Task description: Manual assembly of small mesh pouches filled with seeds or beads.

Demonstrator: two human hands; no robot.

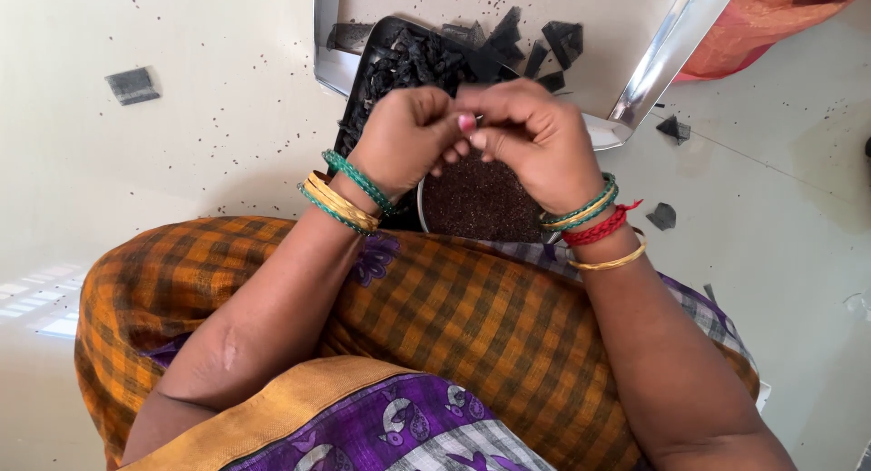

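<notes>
Pale floor (209,117); both hands (472,131) pinch something tiny, hidden, over dark seeds (481,203) in a bowl.

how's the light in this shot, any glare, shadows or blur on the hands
Head view: soft, even daylight; a bright window patch falls on the floor at lower left. The steel tray rim shows a glare streak. The left hand and right hand are fairly sharp, and cast only a faint shadow over the bowl of dark seeds. Whatever the fingertips pinch is too small to tell.
</notes>
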